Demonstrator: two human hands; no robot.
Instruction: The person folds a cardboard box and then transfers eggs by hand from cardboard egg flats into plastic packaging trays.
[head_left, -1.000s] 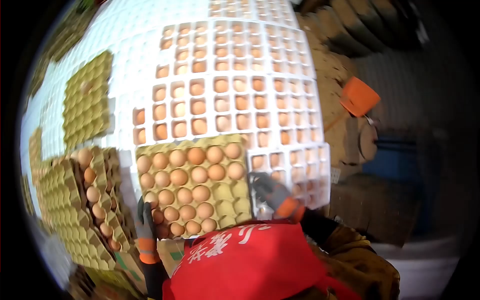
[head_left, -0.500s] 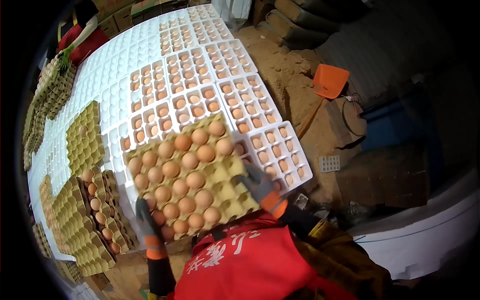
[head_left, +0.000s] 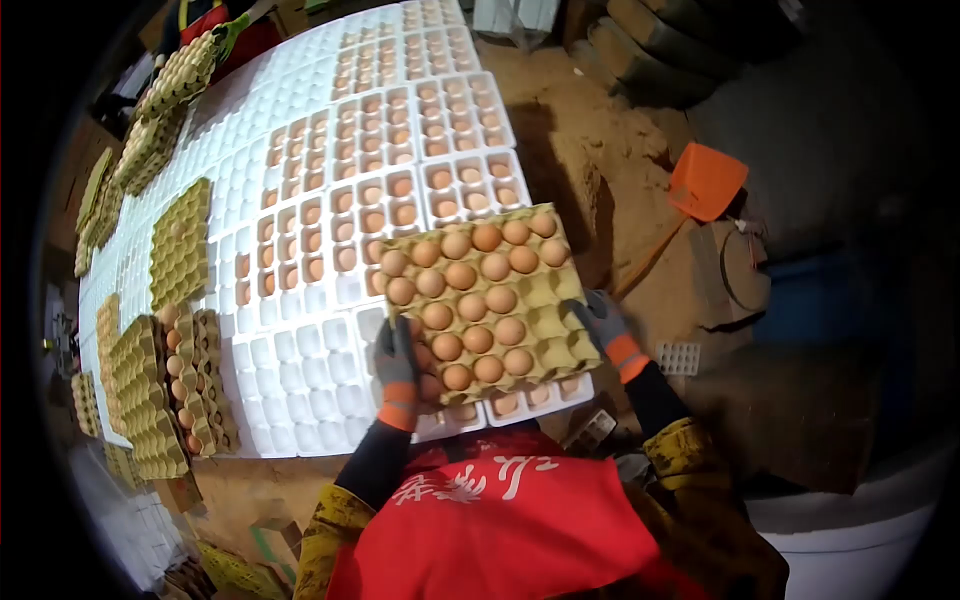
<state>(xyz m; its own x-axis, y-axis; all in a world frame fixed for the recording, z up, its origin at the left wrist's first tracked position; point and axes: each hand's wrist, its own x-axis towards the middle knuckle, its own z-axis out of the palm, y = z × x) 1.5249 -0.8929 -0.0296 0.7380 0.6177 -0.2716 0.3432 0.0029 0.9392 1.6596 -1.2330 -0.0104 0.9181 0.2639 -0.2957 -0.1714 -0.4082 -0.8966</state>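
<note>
White foam egg trays ahead. Pulp egg tray over near-right corner, between your left hand, grasping left edge, and right hand, grasping right edge; long axis hand-to-hand. Brown eggs inside; near-right cells empty.

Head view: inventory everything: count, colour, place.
Held egg tray: one, tan, between both hands
Eggs: many, brown, in trays
White trays: many, white, centre
Tray stacks: several, tan, left
Loose tray: one, tan, atop white trays
Scoop: one, orange, right
Small tray: one, pale, right, below scoop
Dark stack: one, blackish, top right
Co-worker's glove: one, green, top left
Wearer's apron: one, red, bottom
Left hand: one, grey glove, held tray's left
Right hand: one, grey glove, held tray's right
</note>
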